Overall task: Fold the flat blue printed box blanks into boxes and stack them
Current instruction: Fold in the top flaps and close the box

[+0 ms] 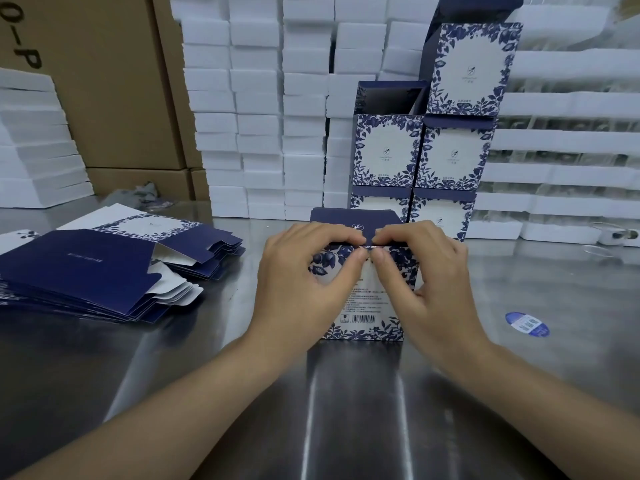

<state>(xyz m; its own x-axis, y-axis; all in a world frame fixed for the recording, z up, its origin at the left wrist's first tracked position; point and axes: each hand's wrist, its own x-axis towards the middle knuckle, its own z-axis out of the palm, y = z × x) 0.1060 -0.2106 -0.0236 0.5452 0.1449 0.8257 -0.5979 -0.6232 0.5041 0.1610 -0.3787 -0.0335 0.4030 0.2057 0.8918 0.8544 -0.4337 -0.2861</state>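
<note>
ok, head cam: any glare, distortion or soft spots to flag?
Head view: streaky glare on the shiny steel tabletop in front of the blue floral printed box that the left hand and right hand pinch. Head view: wide-angle bowing tilts the brown cardboard cartons and the stack of folded blue boxes off vertical. Head view: box's small print too soft to read.

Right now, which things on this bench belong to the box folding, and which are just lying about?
Job: half-folded blue floral cardboard box, gripped by the left hand and right hand; pile of flat dark blue box blanks; stack of finished blue floral boxes.

Lying about: wall of white foam blocks; brown cardboard cartons; round blue sticker on the steel table.
</note>
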